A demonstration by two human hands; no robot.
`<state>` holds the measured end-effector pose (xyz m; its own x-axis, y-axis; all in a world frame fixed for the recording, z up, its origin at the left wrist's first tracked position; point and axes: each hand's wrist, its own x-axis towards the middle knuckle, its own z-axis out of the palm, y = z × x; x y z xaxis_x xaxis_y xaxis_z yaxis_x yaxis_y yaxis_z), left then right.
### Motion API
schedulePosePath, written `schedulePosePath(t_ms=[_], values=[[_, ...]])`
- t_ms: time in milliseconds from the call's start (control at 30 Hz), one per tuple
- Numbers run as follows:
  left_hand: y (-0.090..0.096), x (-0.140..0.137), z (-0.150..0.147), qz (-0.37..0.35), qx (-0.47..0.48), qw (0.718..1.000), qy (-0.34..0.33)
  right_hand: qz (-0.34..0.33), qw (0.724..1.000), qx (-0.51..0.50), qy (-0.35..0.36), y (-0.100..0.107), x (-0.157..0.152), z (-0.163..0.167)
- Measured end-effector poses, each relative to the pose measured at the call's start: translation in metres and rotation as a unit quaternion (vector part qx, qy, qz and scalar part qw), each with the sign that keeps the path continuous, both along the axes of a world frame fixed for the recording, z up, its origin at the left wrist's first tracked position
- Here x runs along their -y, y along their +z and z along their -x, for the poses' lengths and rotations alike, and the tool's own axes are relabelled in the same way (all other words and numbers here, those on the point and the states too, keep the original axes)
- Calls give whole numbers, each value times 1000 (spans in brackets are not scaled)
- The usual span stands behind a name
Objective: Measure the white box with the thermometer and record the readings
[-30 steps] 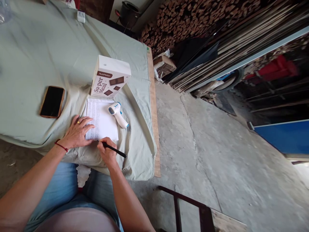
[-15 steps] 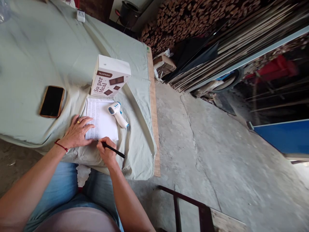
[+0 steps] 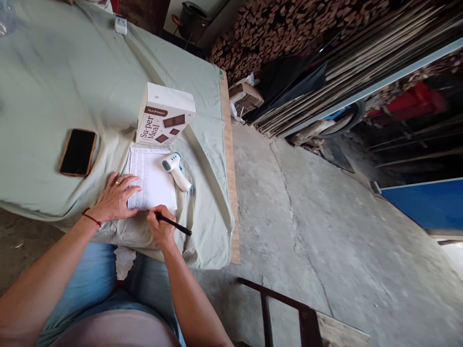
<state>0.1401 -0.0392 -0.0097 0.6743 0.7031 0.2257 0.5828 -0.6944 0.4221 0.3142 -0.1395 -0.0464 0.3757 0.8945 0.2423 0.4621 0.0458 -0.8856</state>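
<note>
A white sheet of paper, with rows of handwriting down its left side, lies on the cloth-covered table before me. My left hand rests flat with spread fingers over the paper's left edge. In my right hand is a black pen, its tip at the lower edge of the paper and its back end pointing right. On the paper's right side lies a white and blue infrared thermometer. A white and brown box stands upright just behind the paper.
A smartphone with a dark screen lies left of the paper. Far back on the table sits a small white device. The table's wooden edge runs along the right, beside concrete floor. Stacked firewood stands beyond.
My right hand and the pen have shifted slightly to the right along the paper's lower edge. My left hand has stayed in place.
</note>
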Motion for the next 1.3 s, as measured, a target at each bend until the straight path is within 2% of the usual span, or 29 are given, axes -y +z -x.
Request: schedulePosePath(t_ms=[333,567,867,1067,1300], values=[[2,0,-1,-3,-16,1000,-1,-19,999,40,16,0,-2,-2],[4,0,0,5,-6,1000,-2,-5,999,37,18,2,-2,-1],[5,0,2,12,-16,1000,-14,-31,999,-10,-30,8,3,-1],[6,0,2,17,-8,1000,-12,-44,998,10,-54,12,6,-2],[6,0,2,9,-15,1000,-12,-67,997,18,-45,12,6,0]])
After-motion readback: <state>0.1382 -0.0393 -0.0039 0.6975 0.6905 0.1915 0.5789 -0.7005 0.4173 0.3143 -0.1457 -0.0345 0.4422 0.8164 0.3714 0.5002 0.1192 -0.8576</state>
